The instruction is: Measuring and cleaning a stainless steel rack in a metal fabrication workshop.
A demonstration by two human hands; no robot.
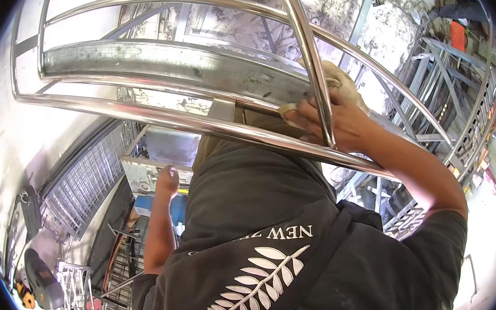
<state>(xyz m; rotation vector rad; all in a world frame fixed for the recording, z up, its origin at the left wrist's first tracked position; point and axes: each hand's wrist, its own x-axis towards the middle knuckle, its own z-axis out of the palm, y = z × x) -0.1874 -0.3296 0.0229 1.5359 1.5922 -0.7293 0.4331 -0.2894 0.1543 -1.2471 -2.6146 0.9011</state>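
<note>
A frame of shiny bent metal tubes (215, 122) spans the view in front of my body. My right hand (348, 121) reaches over its right part and is closed on a pale, cream-coloured rag (344, 84). The rag bunches up behind an upright tube (311, 48), and part of it shows by my fingertips at the lower rail. A wide, dull grey metal band (173, 69) curves between the rails, left of the rag. My left hand (167, 183) hangs low beside my body, away from the frame. Its fingers look curled, with nothing visible in them.
Metal lengths (443, 77) lie piled at the far right, near an orange-red object (458, 36). A metal grille (89, 182) leans at the left. Lower left are a black and yellow tool (42, 279) and a white wire rack (74, 281). The floor (382, 37) is stained.
</note>
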